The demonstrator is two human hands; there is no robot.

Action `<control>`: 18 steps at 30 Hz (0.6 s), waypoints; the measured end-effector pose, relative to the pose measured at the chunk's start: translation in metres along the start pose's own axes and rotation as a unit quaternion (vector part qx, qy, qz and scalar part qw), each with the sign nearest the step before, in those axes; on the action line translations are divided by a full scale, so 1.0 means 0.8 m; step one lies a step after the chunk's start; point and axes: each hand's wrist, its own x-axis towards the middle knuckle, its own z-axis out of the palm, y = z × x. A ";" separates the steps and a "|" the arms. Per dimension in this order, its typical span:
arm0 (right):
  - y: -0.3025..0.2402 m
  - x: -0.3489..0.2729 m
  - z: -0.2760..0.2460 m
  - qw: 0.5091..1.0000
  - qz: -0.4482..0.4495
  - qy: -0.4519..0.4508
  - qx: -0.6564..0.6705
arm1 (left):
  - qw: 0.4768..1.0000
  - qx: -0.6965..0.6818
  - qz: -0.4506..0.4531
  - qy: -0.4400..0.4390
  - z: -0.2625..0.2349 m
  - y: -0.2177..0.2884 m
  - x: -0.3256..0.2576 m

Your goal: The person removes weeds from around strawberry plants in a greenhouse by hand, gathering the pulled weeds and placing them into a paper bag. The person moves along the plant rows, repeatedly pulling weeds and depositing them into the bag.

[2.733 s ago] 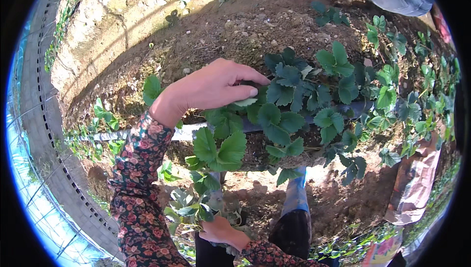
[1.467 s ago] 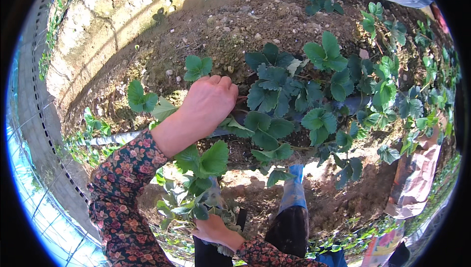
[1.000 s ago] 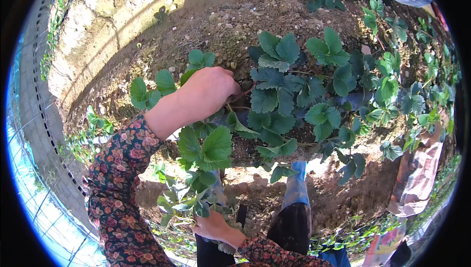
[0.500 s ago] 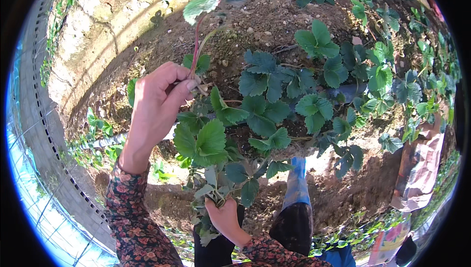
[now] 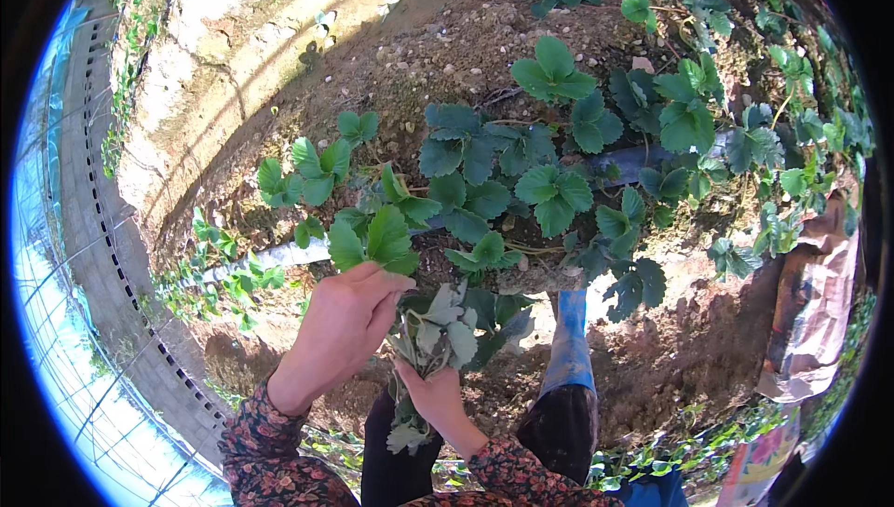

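My right hand (image 5: 438, 401), low in the middle, is closed round a bunch of strawberry leaves (image 5: 436, 332). Pale leaf undersides and stems stick up above the fist, and some leaves hang below it. Just to the left and above, my left hand (image 5: 346, 325) has its fingers pressed together at the bunch's upper edge. Its fingertips are turned away, so whatever they pinch is hidden. A bright green strawberry plant (image 5: 382, 239) grows right behind the left hand's knuckles.
More strawberry plants (image 5: 554, 192) spread to the right along the soil bed (image 5: 400, 69). A pale pipe-like strip (image 5: 289, 257) runs among them. My blue boot (image 5: 570, 339) stands below the plants. Crumpled brown sheeting (image 5: 815, 293) lies at right, and wire fencing (image 5: 102, 395) curves at left.
My left hand has come down from above the plants to the bunch in my right hand. The long-stemmed leaf it held up no longer shows there. The view has shifted slightly.
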 end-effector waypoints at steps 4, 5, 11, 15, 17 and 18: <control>0.024 -0.026 0.024 0.941 -0.093 -0.208 -0.251 | 0.988 0.056 -0.004 0.141 0.050 -0.060 0.064; 0.019 -0.025 0.024 0.941 -0.084 -0.219 -0.243 | 0.981 0.122 -0.045 0.144 0.052 -0.075 0.073; 0.003 -0.020 0.025 0.914 -0.082 -0.268 -0.294 | 0.848 -0.403 -0.344 -0.007 0.045 -0.082 0.100; 0.006 -0.011 0.028 0.912 -0.084 -0.274 -0.292 | 0.799 -0.484 -0.357 0.016 0.063 -0.098 0.115; 0.006 -0.009 0.029 0.915 -0.080 -0.270 -0.290 | 0.815 -0.463 -0.347 -0.008 0.062 -0.106 0.112; 0.004 -0.009 0.029 0.916 -0.076 -0.268 -0.290 | 0.821 -0.452 -0.348 -0.017 0.058 -0.114 0.112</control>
